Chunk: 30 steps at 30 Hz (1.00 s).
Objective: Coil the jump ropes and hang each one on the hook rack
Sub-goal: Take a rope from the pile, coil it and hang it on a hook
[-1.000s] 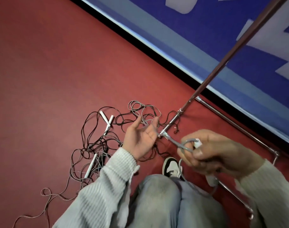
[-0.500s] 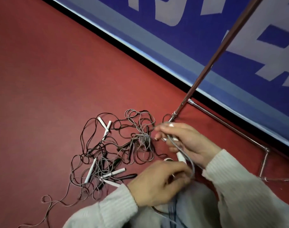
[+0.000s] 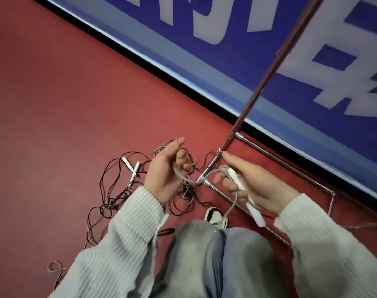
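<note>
The right hand (image 3: 254,186) curls round a grey jump rope (image 3: 206,175) and its white handle (image 3: 251,208), just beside the rack's metal base bar (image 3: 217,190). The left hand (image 3: 166,175) pinches the same cord, above the tangled ropes (image 3: 118,190) lying on the red floor (image 3: 54,104) left of that bar.

left grip (image 3: 166,175) curled, right grip (image 3: 254,186) curled

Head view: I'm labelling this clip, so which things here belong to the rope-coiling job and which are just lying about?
Job:
grey rope, run between left hand and right hand
white handles in the right hand
tangled ropes on the floor
metal rack frame

Lying about:
sneaker
blue banner
</note>
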Motion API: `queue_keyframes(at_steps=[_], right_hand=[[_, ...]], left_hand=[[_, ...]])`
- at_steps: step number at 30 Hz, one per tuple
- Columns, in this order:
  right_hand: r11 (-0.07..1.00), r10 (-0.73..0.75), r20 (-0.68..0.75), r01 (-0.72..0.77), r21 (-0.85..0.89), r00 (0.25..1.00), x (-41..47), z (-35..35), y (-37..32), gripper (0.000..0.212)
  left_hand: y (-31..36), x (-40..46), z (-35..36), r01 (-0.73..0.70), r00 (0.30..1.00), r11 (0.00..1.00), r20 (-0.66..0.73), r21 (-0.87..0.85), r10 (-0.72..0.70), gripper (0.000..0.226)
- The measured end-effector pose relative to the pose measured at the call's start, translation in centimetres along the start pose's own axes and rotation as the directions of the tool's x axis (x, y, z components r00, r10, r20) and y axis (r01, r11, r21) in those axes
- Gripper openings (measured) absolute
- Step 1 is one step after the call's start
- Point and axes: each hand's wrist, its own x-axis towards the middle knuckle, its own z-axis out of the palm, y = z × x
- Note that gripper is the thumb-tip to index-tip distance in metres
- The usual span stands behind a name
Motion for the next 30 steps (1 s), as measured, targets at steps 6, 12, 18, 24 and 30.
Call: queue_keyframes(at_steps=[6,12,18,24,30], right_hand=[[0.961,-0.022,0.019,0.016,0.274,1.000,2.0,2.3,1.4,0.073],[0.889,-0.299,0.237,0.180,0.421,0.924,-0.9,3.1,-2.1,0.024],[0.944,-0.330,0.553,0.254,0.212,0.765,-8.2,5.6,-7.9,0.031],[0.910,-0.412,0.451,0.379,0.166,0.792,-11.7,5.5,-9.1,0.041],[0.805,-0.408,-0.279,0.198,-0.559,0.869,-7.8,3.7,-5.0,0.028]], left_hand=[[-3.3,-7.1,1.5,-0.268,0.828,0.562,0.486,0.782,-0.281,0.018],[-4.0,-8.4,-2.4,-0.008,0.990,0.793,0.117,0.609,-0.079,0.020],[-2.7,-4.7,-2.0,-0.240,0.960,0.306,0.178,0.922,0.217,0.105],[-1.4,-2.0,2.2,-0.166,0.979,0.565,0.065,0.808,0.195,0.036],[5.0,-5.0,9.0,-0.367,0.929,0.789,0.159,0.494,0.333,0.034]])
